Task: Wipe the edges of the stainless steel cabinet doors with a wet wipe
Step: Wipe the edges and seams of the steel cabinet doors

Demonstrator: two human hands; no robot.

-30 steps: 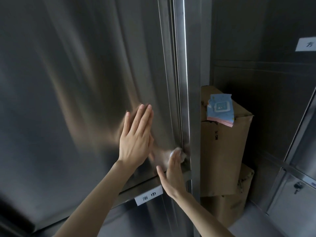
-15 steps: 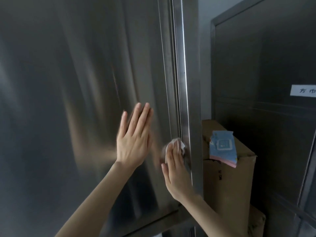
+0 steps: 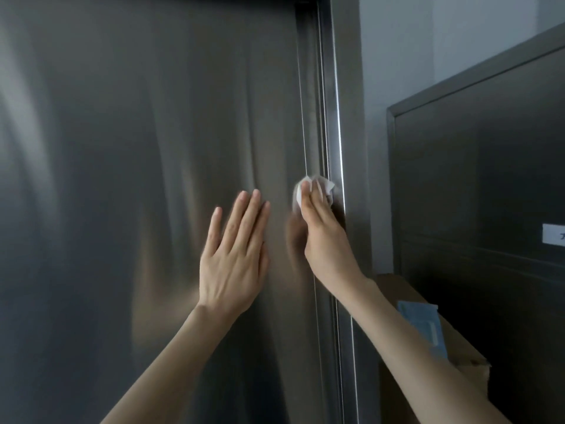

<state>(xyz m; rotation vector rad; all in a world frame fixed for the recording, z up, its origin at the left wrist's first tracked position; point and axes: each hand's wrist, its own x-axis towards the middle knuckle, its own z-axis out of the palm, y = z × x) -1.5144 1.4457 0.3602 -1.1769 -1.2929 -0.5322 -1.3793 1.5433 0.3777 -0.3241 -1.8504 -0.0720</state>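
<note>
A tall stainless steel cabinet door (image 3: 137,179) fills the left and middle of the head view. Its right edge (image 3: 308,117) runs vertically beside a bright steel frame strip (image 3: 336,117). My right hand (image 3: 324,240) holds a crumpled white wet wipe (image 3: 325,183) against that edge at mid height, with the wipe bunched around the fingertips and the thumb hidden. My left hand (image 3: 232,264) lies flat on the door face just left of it, fingers straight and pointing up.
A second dark steel cabinet (image 3: 489,179) with a white label (image 3: 553,232) stands at the right. Below it, a cardboard box (image 3: 464,362) carries a blue wipe pack (image 3: 425,325). A pale wall shows at the upper right.
My right hand has slid the wipe upward along the door's right edge. The view has tilted up, so the lower door label and boxes have dropped out of sight. My left hand stays flat on the door.
</note>
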